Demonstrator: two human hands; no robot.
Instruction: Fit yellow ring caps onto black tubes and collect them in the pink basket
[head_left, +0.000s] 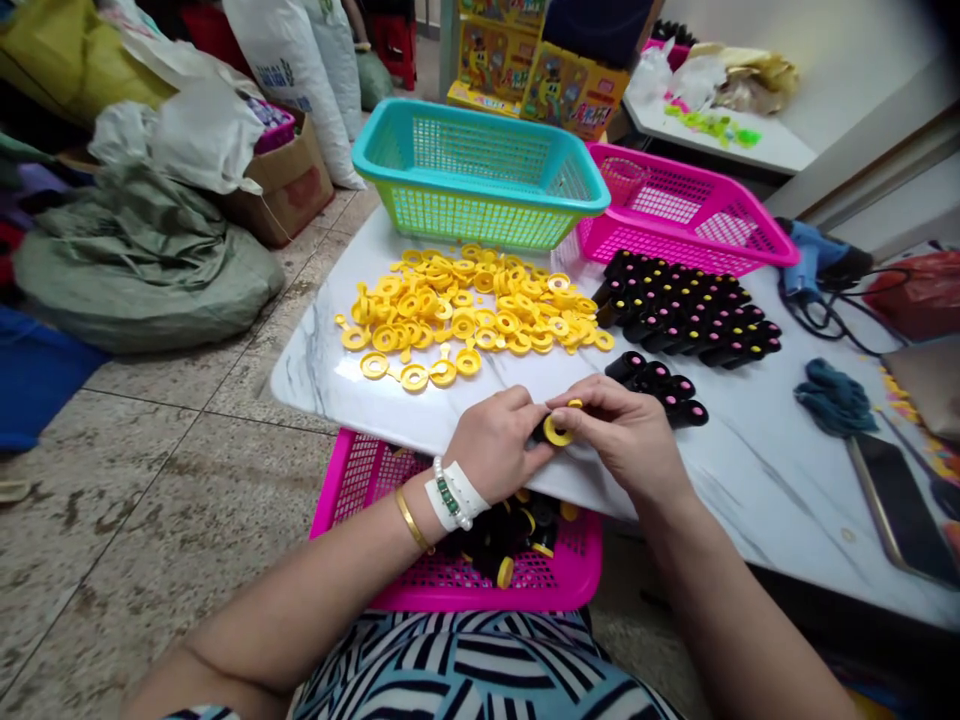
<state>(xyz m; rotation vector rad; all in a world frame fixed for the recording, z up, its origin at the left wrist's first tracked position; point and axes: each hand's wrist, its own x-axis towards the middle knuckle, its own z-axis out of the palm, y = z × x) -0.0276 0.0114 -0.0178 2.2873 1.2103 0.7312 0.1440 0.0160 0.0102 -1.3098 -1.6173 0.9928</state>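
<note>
On the table (780, 480) lies a pile of rings (480, 305). Behind the pile stands one basket (480, 215); behind and right, another basket (690, 215). Right of it lie tubes (694, 310), a cloth (835, 397) and a phone (904, 505); before and below, a third basket (480, 600); left, a sack (150, 260).

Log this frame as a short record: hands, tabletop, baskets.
left hand: left hand grips black piece
right hand: right hand, fingers on yellow ring at its end
tabletop: yellow caps, pink- or yellow-tipped black tubes, cloth, phone
far baskets: teal-green basket, pink basket
near basket: lower pink basket, black-and-yellow pieces inside
</note>
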